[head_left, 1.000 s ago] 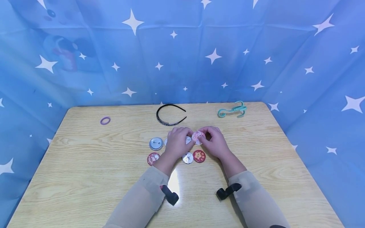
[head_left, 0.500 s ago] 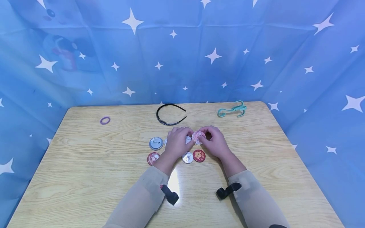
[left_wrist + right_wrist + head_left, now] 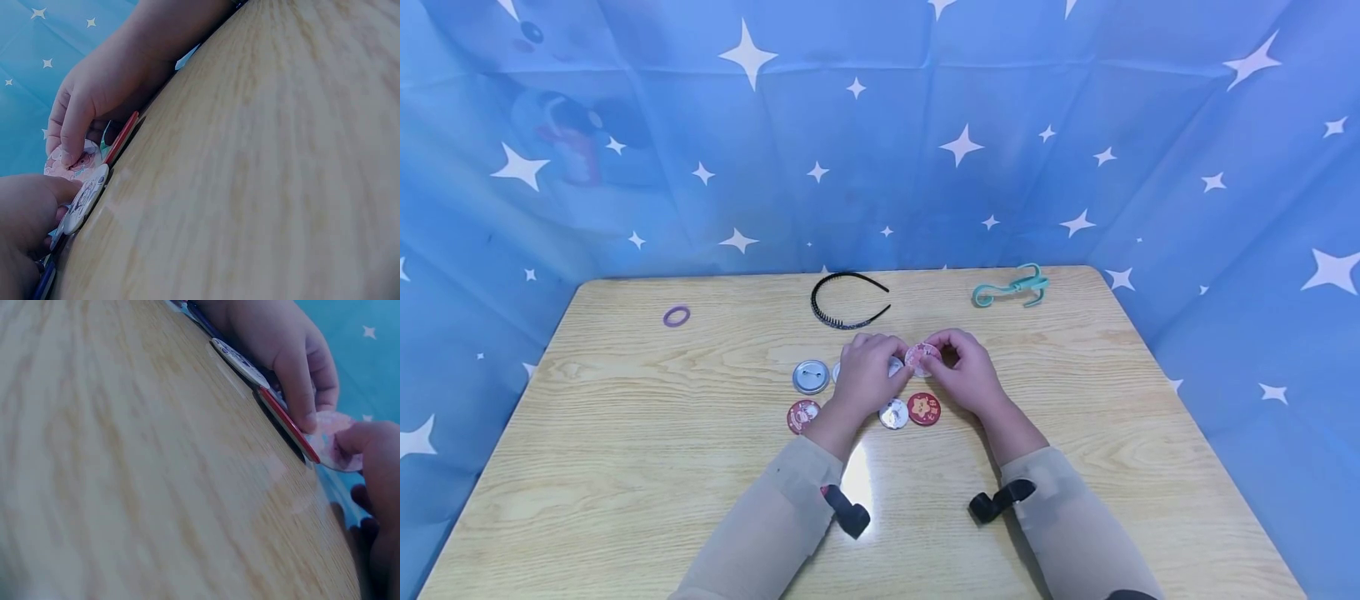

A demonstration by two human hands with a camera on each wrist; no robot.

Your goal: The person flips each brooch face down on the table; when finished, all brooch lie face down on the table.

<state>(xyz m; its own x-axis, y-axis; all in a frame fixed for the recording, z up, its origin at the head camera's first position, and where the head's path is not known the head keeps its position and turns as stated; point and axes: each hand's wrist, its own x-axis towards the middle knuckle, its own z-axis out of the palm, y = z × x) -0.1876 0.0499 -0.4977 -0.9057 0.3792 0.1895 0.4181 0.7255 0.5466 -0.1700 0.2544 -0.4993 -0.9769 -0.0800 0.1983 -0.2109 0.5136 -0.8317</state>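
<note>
Head view: the right hand [image 3: 964,373] is pinching a pink badge [image 3: 917,354] between thumb and forefinger, with the badge sitting tilted at the right end of the far row, just beyond the red star badge [image 3: 923,409]. The left hand [image 3: 868,372] is arching over that row with its fingers bent, its thumb tip lying at the pink badge's left edge; whether it is gripping that edge or only resting there, I cannot tell. For a clean result, the right hand should be keeping its pinch light and near the rim, while the left thumb is serving as a stop, so that the badge is not sliding against the silver badge [image 3: 896,367] beside it. Lowering it flat before letting go would be safer, as an early release could be tipping it into the front row. As for containers, no tray or box is showing; the pin-back badge [image 3: 811,377], the red badge [image 3: 803,416] and the white badge [image 3: 893,414] are lying directly on the counter [image 3: 662,467].
</note>
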